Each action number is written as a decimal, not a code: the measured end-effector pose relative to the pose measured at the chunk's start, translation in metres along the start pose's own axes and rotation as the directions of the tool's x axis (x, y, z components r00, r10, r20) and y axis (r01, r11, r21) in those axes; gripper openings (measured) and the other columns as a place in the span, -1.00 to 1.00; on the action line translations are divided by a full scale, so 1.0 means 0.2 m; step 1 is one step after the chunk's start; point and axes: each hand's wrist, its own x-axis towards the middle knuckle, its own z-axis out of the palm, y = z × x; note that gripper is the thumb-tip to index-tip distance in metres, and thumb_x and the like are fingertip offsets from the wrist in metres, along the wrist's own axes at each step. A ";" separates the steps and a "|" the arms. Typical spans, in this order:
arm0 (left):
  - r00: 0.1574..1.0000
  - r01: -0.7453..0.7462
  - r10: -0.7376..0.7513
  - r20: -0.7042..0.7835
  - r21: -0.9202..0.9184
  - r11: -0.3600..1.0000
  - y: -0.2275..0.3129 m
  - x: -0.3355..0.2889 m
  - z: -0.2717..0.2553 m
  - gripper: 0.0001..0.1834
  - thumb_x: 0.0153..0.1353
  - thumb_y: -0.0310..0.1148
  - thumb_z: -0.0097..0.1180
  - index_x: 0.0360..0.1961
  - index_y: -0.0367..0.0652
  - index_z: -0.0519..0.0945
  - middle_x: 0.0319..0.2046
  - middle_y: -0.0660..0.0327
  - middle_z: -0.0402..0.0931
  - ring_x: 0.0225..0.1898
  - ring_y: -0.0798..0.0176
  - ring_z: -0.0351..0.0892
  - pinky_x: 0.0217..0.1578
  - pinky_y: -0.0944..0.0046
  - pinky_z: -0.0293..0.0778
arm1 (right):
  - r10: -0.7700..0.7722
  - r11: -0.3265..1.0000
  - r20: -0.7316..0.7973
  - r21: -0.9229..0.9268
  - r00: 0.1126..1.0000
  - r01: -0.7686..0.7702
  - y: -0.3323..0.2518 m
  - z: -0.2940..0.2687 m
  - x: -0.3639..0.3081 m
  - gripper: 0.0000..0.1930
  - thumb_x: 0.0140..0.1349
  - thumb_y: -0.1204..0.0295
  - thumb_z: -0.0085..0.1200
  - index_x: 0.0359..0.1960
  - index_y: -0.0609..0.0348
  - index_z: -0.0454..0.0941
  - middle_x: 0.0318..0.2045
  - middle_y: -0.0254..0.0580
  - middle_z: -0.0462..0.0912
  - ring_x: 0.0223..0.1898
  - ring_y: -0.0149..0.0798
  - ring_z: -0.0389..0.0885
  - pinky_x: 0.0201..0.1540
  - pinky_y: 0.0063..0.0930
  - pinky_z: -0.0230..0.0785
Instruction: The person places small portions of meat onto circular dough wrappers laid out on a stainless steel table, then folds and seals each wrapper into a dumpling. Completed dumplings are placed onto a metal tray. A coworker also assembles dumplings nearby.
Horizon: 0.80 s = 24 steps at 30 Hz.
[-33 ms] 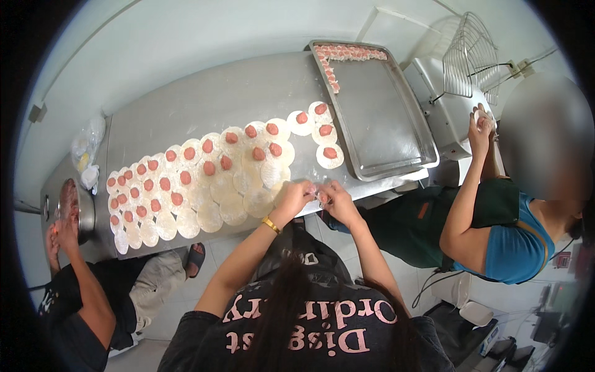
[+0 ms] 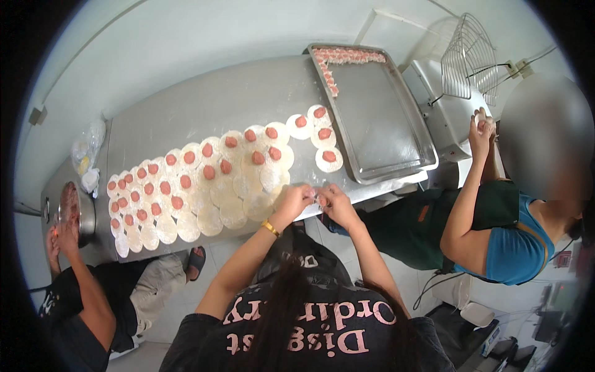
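Observation:
Close together at the table's near edge, my left hand [image 2: 297,199] and my right hand [image 2: 335,205] pinch one small dumpling [image 2: 317,198] between their fingertips. The fingers cover most of it. Left of them, round dough wrappers [image 2: 232,211] overlap in rows on the steel table, many bearing a ball of pink meat filling [image 2: 257,158]. A few filled wrappers [image 2: 328,159] lie apart, just beyond my right hand. The metal tray [image 2: 385,121] farther right holds finished dumplings [image 2: 350,56] along its far and left sides.
At the right, a co-worker's hands [image 2: 481,128] close around a wrapper. Another person's hands [image 2: 62,239] are at a steel bowl [image 2: 86,217] of meat on the far left. A plastic bag [image 2: 88,149] sits behind that bowl. A wire rack [image 2: 469,59] stands over a metal box [image 2: 434,102].
My fingers have shifted slightly around the dumpling, which stays in the same place. The co-worker's hands at the right have closed further over their wrapper.

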 end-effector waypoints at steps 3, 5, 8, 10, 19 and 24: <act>0.999 0.043 -0.042 0.031 -0.045 0.998 -0.03 0.02 0.00 -0.84 0.03 -0.45 0.21 -0.36 -0.26 0.54 -0.52 0.11 0.58 -0.44 0.29 0.61 -0.41 0.30 0.46 | -0.004 1.000 -0.011 0.007 1.000 0.004 -0.01 -0.01 0.04 -0.60 -0.17 0.67 0.11 -0.19 0.09 0.53 -0.38 -0.08 0.44 -0.34 0.06 0.51 -0.29 -0.22 0.40; 0.998 0.055 -0.048 0.048 -0.163 0.985 -0.04 0.08 0.00 -0.87 0.07 -0.52 0.15 -0.33 -0.32 0.51 -0.52 0.17 0.58 -0.41 0.39 0.59 -0.42 0.36 0.46 | 0.037 0.998 -0.028 0.054 0.999 -0.035 0.01 -0.03 0.08 -0.61 -0.18 0.66 0.14 -0.21 0.10 0.54 -0.41 -0.10 0.45 -0.36 0.00 0.53 -0.32 -0.26 0.40; 0.989 0.149 -0.134 0.066 -0.387 0.910 -0.02 0.16 -0.02 -0.81 0.05 -0.51 0.16 -0.30 -0.35 0.51 -0.41 0.08 0.60 -0.40 0.29 0.62 -0.37 0.36 0.51 | 0.076 0.983 -0.121 0.177 0.990 -0.054 0.07 -0.06 0.13 -0.63 -0.22 0.62 0.24 -0.25 0.16 0.57 -0.42 -0.16 0.50 -0.43 -0.13 0.54 -0.36 -0.39 0.40; 0.993 0.115 -0.112 0.032 -0.446 0.887 0.01 0.21 -0.08 -0.80 0.09 -0.50 0.14 -0.25 -0.35 0.50 -0.39 0.13 0.58 -0.39 0.31 0.61 -0.37 0.39 0.52 | 0.142 0.943 -0.102 0.317 0.985 -0.103 0.16 -0.11 0.20 -0.58 -0.16 0.67 0.21 -0.16 0.14 0.57 -0.34 -0.25 0.50 -0.35 -0.39 0.54 -0.33 -0.53 0.43; 0.897 0.266 -0.377 -0.230 -0.402 0.876 0.09 0.07 -0.64 -0.77 0.16 -0.61 -0.02 -0.12 -0.35 0.46 -0.21 0.17 0.48 -0.18 0.32 0.53 -0.24 0.37 0.56 | 0.365 0.921 -0.512 0.321 0.777 -0.220 0.96 -0.81 1.22 -0.76 -0.17 0.49 0.22 -0.36 0.16 0.59 -0.48 -0.20 0.64 -0.39 -0.36 0.60 -0.27 -0.47 0.43; 0.656 0.461 -0.594 -0.466 -0.375 0.804 0.08 -0.37 -0.88 -0.77 0.14 -0.57 0.00 -0.14 -0.36 0.45 -0.21 0.18 0.46 -0.21 0.33 0.49 -0.29 0.37 0.56 | 0.458 0.885 -0.631 0.258 0.627 -0.387 1.33 -1.03 1.92 -0.80 -0.18 0.38 0.18 -0.49 0.22 0.55 -0.49 -0.05 0.62 -0.39 0.00 0.60 -0.29 -0.23 0.39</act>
